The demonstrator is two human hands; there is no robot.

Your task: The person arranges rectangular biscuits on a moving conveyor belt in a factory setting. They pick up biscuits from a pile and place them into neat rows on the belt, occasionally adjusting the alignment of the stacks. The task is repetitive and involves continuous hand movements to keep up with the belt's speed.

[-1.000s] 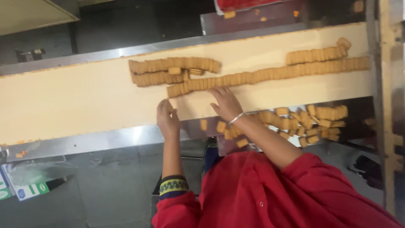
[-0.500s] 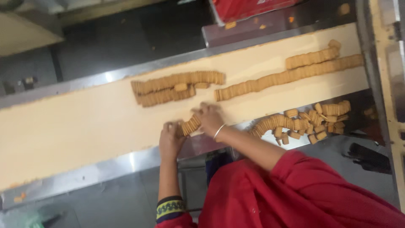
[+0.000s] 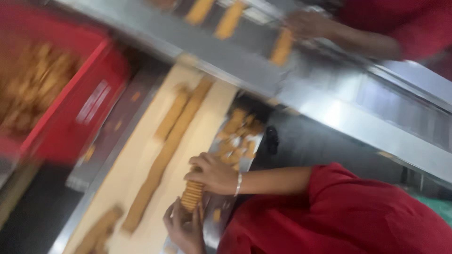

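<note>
A short stack of tan biscuits [image 3: 192,195] is pressed between my two hands at the near edge of a cream conveyor belt [image 3: 141,155]. My right hand [image 3: 213,174], with a bangle on its wrist, grips the stack's upper end. My left hand [image 3: 182,226] cups the lower end from below. A long row of biscuits [image 3: 165,150] lies on the belt just left of my hands. The view is tilted and blurred.
A red crate [image 3: 70,113] with biscuits in it stands at the left. Loose biscuits [image 3: 240,129] lie heaped beside the belt above my right hand. A steel channel [image 3: 329,103] crosses the top, where another person's hand [image 3: 305,23] touches biscuit rows.
The view has swung round and gone blurred. My hands have closed on a stack of biscuits and lifted it from the belt's edge; a red crate and another person's hand have come into view.
</note>
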